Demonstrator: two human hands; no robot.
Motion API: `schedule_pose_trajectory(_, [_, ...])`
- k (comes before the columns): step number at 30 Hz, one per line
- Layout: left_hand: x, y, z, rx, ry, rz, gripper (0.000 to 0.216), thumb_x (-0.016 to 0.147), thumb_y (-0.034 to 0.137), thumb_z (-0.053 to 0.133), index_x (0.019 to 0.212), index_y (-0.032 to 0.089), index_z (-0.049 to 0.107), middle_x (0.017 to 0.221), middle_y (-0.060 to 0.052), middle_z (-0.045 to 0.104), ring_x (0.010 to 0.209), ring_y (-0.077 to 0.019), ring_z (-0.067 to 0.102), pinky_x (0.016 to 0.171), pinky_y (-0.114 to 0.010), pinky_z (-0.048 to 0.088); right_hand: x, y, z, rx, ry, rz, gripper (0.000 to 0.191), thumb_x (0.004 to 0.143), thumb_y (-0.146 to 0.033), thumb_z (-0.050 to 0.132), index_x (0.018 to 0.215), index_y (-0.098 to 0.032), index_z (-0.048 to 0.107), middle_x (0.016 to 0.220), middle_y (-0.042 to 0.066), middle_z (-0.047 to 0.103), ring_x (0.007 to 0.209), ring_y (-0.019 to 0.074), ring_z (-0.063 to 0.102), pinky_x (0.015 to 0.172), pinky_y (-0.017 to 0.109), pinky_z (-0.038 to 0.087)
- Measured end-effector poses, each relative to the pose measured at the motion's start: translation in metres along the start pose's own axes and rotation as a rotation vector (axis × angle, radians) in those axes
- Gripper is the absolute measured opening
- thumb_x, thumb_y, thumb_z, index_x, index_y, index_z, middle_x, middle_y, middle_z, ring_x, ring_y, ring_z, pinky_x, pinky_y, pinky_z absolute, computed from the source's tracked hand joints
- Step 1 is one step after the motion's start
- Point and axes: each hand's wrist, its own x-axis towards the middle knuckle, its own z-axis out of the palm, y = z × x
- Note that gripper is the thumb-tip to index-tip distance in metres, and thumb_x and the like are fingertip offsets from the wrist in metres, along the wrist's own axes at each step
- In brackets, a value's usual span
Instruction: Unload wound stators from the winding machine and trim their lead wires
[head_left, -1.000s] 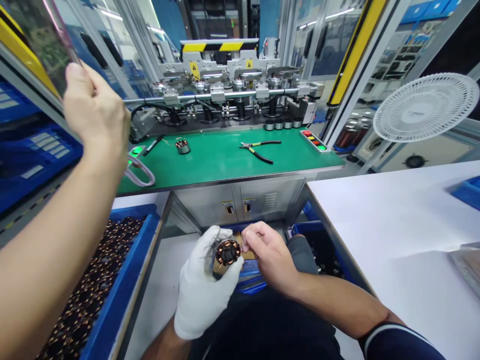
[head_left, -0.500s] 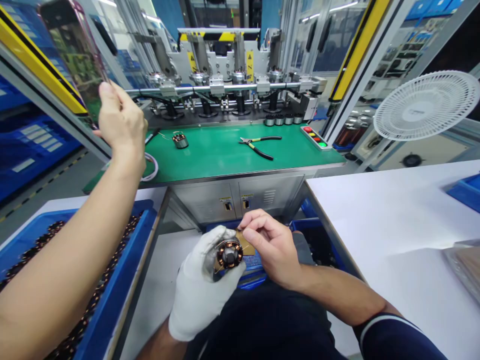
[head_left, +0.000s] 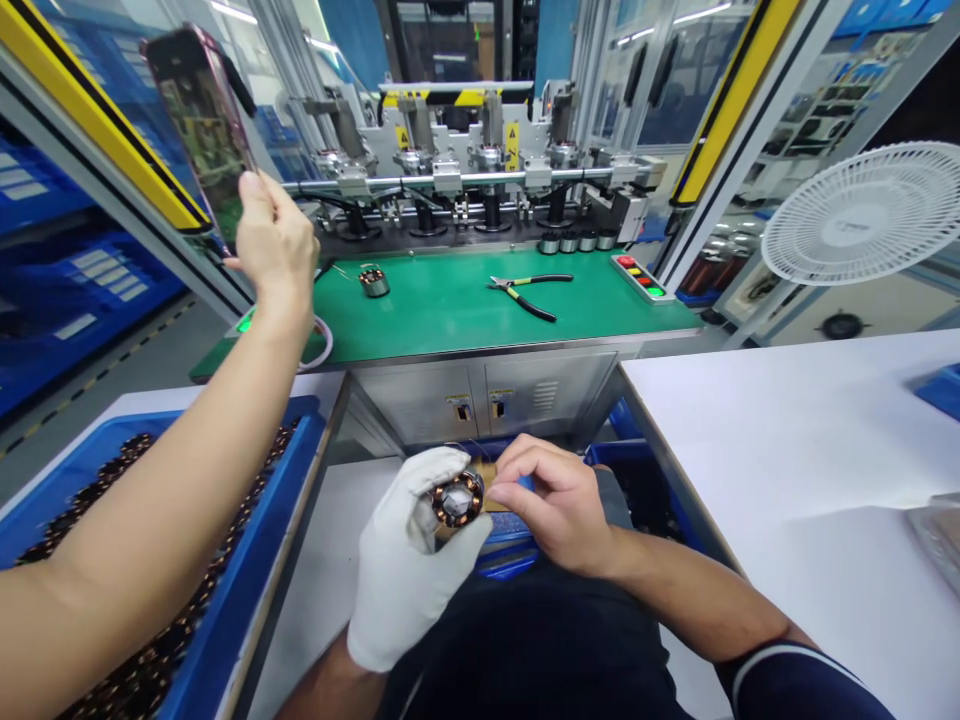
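1. The copper-wound stator (head_left: pixel 457 499) is in my gloved left hand (head_left: pixel 409 565) — its coil ring turned up towards me, below the front edge of the green tabletop (head_left: pixel 435 315), off any surface.
2. My left hand is curled about it: fingers round the far side, thumb along the near side, the stator sitting at the fingertip end, clear of the wrist.
3. My bare right hand (head_left: pixel 559 505) is just beside the stator's right side, fingers bent, thumb and forefinger nearly meeting. I cannot tell whether a wire is pinched there.
4. Fine wires stand up beyond the stator, too thin to follow to their ends.
5. On the green tabletop, a second stator (head_left: pixel 373 284) stands near the back left corner, and cutters (head_left: pixel 529 280) lie about the middle, handles spread and pointing right.
6. Four metal cores (head_left: pixel 568 243) line up near the back right corner; a button box (head_left: pixel 637 278) sits along the right edge.
7. To my left, a blue tray (head_left: pixel 306 412) holds many wound parts. A co-worker's arm passes over it, that hand (head_left: pixel 274 240) gripping a phone (head_left: pixel 206 125) — well apart from mine.
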Motion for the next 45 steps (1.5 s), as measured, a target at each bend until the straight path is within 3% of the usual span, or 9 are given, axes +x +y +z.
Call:
schedule_pose_trajectory(5, [0.002, 0.005, -0.003, 0.076, -0.02, 0.065, 0.031, 0.08, 0.023, 0.071, 0.11, 0.023, 0.063, 0.109, -0.002, 0.071, 0.102, -0.0151, 0.071, 0.093, -0.023, 0.057, 0.006, -0.001, -0.001, 0.115, -0.091, 0.172, 0.025, 0.087, -0.037, 0.074, 0.075, -0.016, 0.067, 0.075, 0.002, 0.067, 0.07, 0.0115, 0.061, 0.066, 0.024, 0.05])
schedule_pose_trajectory(11, [0.01, 0.013, -0.004, 0.165, -0.055, 0.15, 0.017, 0.082, 0.016, 0.062, 0.098, 0.022, 0.063, 0.097, -0.003, 0.071, 0.091, -0.0165, 0.071, 0.082, -0.025, 0.059, 0.002, -0.001, 0.001, 0.029, -0.057, -0.132, 0.01, 0.089, -0.018, 0.071, 0.079, -0.016, 0.067, 0.075, 0.002, 0.068, 0.071, 0.0114, 0.062, 0.067, 0.024, 0.052])
schedule_pose_trajectory(20, [0.015, 0.019, -0.007, 0.07, -0.046, 0.101, 0.018, 0.077, 0.012, 0.062, 0.092, 0.023, 0.063, 0.088, 0.0, 0.073, 0.082, -0.0133, 0.072, 0.076, -0.018, 0.058, 0.011, -0.002, -0.007, 0.062, -0.175, -0.047, 0.004, 0.09, -0.019, 0.069, 0.091, -0.015, 0.07, 0.086, 0.005, 0.067, 0.079, 0.0117, 0.063, 0.075, 0.026, 0.054])
schedule_pose_trajectory(25, [0.016, 0.016, -0.005, 0.071, -0.008, 0.11, 0.019, 0.078, 0.014, 0.064, 0.095, 0.022, 0.064, 0.089, -0.001, 0.074, 0.083, -0.0146, 0.074, 0.078, -0.019, 0.059, -0.003, -0.007, -0.001, -0.073, -0.027, -0.172, 0.005, 0.09, -0.013, 0.067, 0.085, -0.016, 0.068, 0.077, 0.004, 0.066, 0.073, 0.0124, 0.062, 0.067, 0.026, 0.053])
schedule_pose_trajectory(32, [0.003, 0.021, -0.006, -0.006, -0.03, 0.107, 0.011, 0.08, 0.016, 0.066, 0.089, 0.022, 0.067, 0.093, -0.004, 0.073, 0.088, -0.0185, 0.072, 0.081, -0.027, 0.061, -0.004, -0.006, -0.009, -0.022, -0.135, -0.334, 0.009, 0.087, -0.013, 0.07, 0.096, -0.015, 0.071, 0.084, 0.007, 0.067, 0.076, 0.0138, 0.064, 0.069, 0.028, 0.055])
schedule_pose_trajectory(37, [0.095, 0.014, -0.013, -0.016, 0.03, -0.07, 0.026, 0.066, 0.037, 0.081, 0.083, 0.021, 0.068, 0.096, -0.007, 0.074, 0.101, -0.0305, 0.071, 0.075, -0.038, 0.064, 0.031, -0.003, -0.028, 0.042, -0.427, -0.231, 0.032, 0.076, -0.029, 0.085, 0.105, -0.016, 0.077, 0.122, 0.014, 0.063, 0.108, 0.0188, 0.063, 0.094, 0.037, 0.057])
schedule_pose_trajectory(41, [0.218, -0.016, -0.016, 0.008, 0.149, -0.119, 0.044, 0.087, 0.057, 0.057, 0.1, 0.017, 0.069, 0.124, -0.01, 0.066, 0.152, -0.0434, 0.025, 0.097, -0.054, 0.056, 0.051, -0.005, -0.031, 0.042, -0.66, -0.305, 0.015, 0.081, -0.03, 0.081, 0.09, -0.019, 0.08, 0.132, 0.012, 0.063, 0.12, 0.0215, 0.061, 0.102, 0.04, 0.054])
schedule_pose_trajectory(43, [0.241, -0.026, -0.015, 0.014, 0.16, -0.134, 0.049, 0.094, 0.058, 0.046, 0.109, 0.016, 0.068, 0.13, -0.01, 0.064, 0.155, -0.041, 0.016, 0.103, -0.058, 0.051, 0.054, -0.008, -0.03, -0.003, -0.676, -0.357, 0.01, 0.084, -0.029, 0.078, 0.083, -0.02, 0.08, 0.128, 0.01, 0.066, 0.116, 0.02, 0.063, 0.1, 0.039, 0.055])
schedule_pose_trajectory(45, [0.225, -0.028, -0.013, 0.017, 0.143, -0.143, 0.046, 0.095, 0.055, 0.052, 0.117, 0.017, 0.066, 0.131, -0.011, 0.064, 0.148, -0.0393, 0.035, 0.102, -0.058, 0.053, 0.052, -0.01, -0.028, -0.024, -0.647, -0.397, 0.013, 0.087, -0.03, 0.075, 0.079, -0.02, 0.079, 0.125, 0.01, 0.068, 0.113, 0.02, 0.065, 0.098, 0.04, 0.055])
